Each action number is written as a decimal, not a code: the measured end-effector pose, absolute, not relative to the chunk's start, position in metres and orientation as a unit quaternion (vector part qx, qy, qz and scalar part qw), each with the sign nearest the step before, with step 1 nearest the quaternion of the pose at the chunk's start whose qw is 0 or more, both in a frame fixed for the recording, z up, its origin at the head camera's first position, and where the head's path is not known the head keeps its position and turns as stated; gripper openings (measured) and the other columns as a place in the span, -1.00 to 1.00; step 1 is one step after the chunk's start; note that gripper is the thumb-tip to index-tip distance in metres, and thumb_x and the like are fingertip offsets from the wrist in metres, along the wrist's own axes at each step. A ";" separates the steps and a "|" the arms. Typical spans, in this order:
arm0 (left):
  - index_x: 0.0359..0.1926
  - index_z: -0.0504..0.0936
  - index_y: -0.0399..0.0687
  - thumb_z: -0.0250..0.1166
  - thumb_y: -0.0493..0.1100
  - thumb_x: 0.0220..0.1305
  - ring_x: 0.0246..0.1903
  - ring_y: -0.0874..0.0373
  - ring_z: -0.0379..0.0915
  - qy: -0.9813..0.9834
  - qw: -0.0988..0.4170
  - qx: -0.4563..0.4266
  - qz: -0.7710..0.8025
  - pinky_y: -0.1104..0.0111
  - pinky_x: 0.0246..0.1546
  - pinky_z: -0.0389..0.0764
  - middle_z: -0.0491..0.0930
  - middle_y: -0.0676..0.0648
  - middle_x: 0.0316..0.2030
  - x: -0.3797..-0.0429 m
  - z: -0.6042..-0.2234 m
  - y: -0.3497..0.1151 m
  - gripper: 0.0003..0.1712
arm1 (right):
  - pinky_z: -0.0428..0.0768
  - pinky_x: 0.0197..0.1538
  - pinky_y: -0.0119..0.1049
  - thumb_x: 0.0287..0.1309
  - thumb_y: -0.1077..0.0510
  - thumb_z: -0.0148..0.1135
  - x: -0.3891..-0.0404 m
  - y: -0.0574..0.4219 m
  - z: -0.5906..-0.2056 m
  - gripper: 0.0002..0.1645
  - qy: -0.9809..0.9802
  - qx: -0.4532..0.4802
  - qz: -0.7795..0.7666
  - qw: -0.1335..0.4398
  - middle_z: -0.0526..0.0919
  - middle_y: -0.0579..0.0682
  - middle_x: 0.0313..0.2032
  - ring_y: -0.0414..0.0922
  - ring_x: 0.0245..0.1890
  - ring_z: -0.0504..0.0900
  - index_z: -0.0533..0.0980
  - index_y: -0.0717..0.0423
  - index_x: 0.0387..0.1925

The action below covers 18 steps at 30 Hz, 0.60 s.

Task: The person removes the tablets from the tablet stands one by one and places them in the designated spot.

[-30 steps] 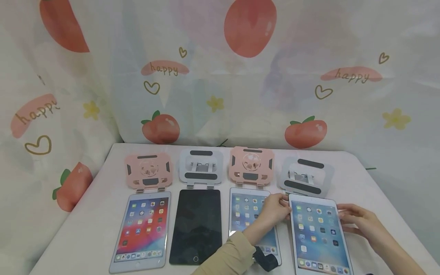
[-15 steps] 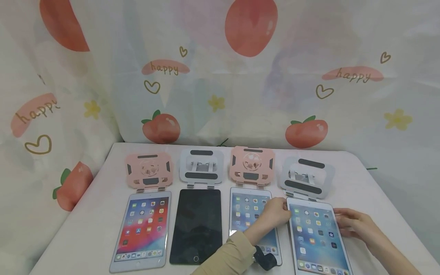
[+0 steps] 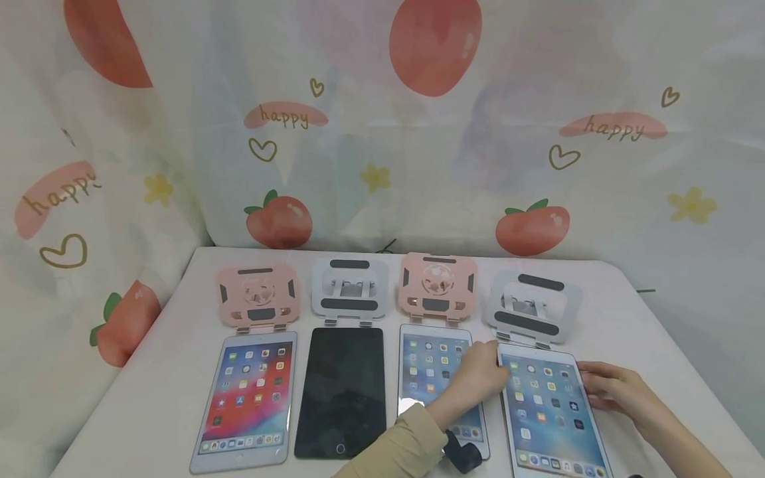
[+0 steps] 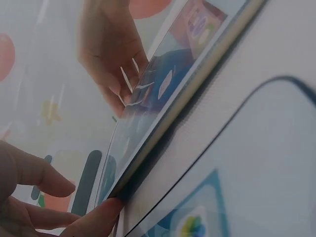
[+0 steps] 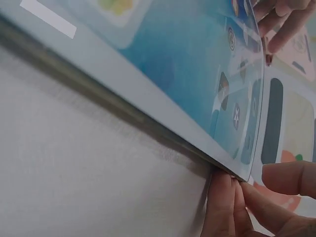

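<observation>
A white tablet (image 3: 552, 415) with a lit blue home screen lies at the right end of a row. Its top edge sits right below a pale blue-grey tablet stand (image 3: 534, 305). At the tablet's upper left side is my left hand (image 3: 481, 375), reaching across the neighbouring tablet (image 3: 430, 362). One left fingertip (image 4: 106, 212) touches the edge near the corner, thumb and other fingers apart from it. My right hand (image 3: 618, 395) is at the opposite edge. In the right wrist view, its fingers (image 5: 222, 197) touch the edge near the top corner from the side.
Further left lie a black tablet (image 3: 340, 392) with a dark screen and a white tablet (image 3: 248, 392) with a red-blue screen. Two pink stands (image 3: 437, 285) and another blue-grey stand (image 3: 349, 289) line the back of the white table (image 3: 155, 405). A printed curtain (image 3: 406, 166) hangs behind.
The right tablet has shifted slightly left and toward me, uncovering the lower edge and hinge of its stand. Both hands have moved along with it, staying at its sides.
</observation>
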<state>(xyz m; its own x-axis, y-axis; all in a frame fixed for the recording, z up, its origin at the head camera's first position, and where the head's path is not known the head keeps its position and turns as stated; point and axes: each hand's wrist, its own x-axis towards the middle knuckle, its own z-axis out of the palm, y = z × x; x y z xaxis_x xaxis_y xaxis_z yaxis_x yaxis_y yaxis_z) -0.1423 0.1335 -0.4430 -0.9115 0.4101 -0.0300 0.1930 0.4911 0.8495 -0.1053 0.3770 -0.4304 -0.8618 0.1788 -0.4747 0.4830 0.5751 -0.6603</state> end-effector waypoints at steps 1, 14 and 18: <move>-0.01 0.59 -0.24 0.23 -0.31 0.06 -0.62 0.26 0.33 0.860 0.119 0.171 0.466 0.54 -0.70 0.30 0.61 -0.08 -0.48 -0.141 -0.442 0.134 -0.60 | 0.67 -0.17 -0.34 0.28 0.11 0.06 -0.106 0.377 -0.430 -0.28 0.868 0.191 -0.421 0.180 0.56 0.37 0.03 -0.29 -0.25 0.61 0.15 0.50 0.31; 0.25 0.44 -0.23 0.27 -0.25 0.03 -0.25 0.19 0.47 0.868 0.111 0.192 0.444 0.46 -0.37 0.53 0.62 -0.24 -0.02 -0.132 -0.435 0.136 -0.33 | 0.60 -0.25 -0.52 0.26 0.12 0.04 -0.105 0.370 -0.431 -0.28 0.887 0.181 -0.387 0.173 0.35 0.50 0.20 -0.27 -0.22 0.59 0.16 0.52 0.30; 0.25 0.44 -0.19 0.27 -0.24 0.05 -0.28 0.21 0.48 0.864 0.124 0.183 0.452 0.46 -0.35 0.50 0.62 -0.23 -0.01 -0.132 -0.433 0.135 -0.34 | 0.61 -0.24 -0.49 0.26 0.12 0.04 -0.105 0.371 -0.431 -0.28 0.889 0.182 -0.383 0.174 0.33 0.50 0.21 -0.24 -0.21 0.59 0.16 0.52 0.30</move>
